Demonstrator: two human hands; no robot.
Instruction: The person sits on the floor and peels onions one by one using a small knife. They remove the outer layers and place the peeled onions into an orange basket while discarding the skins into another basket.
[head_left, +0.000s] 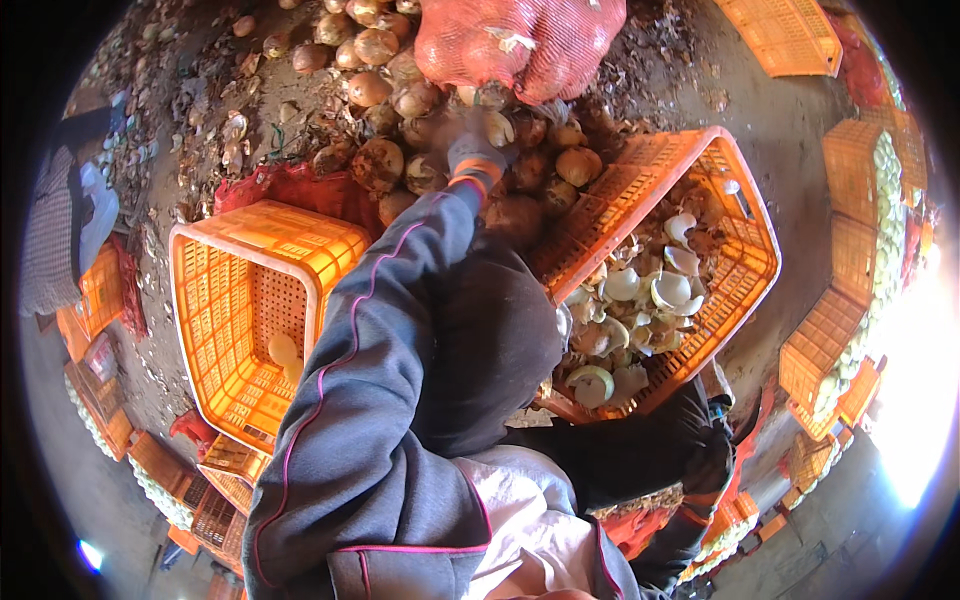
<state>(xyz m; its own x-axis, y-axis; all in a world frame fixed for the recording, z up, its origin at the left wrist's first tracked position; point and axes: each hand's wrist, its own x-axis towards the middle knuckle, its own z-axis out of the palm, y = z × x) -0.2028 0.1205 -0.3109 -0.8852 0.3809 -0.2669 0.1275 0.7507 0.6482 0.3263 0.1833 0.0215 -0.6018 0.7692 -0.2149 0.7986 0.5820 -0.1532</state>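
My left hand (477, 154), in a grey glove with an orange cuff, reaches forward into a pile of unpeeled onions (379, 165). Its fingers are blurred among the onions, just below a full red mesh sack (480, 45), so a grip cannot be made out. My right hand (707, 461) is dark-gloved and low at the right, by my bent leg (615, 457); shadow hides its fingers. Left of my arm, an orange plastic crate (244, 300) lies tipped towards me with a few pale peeled onions (283, 349) inside. A tilted orange crate (739, 300) at my right holds onion peels and cut pieces (671, 289).
Loose skins and debris litter the ground (225, 127). A red mesh sack (300, 187) lies flat behind the left crate. Stacked orange crates (851, 217) filled with pale onions line the right side, and more crates (157, 469) stand at lower left.
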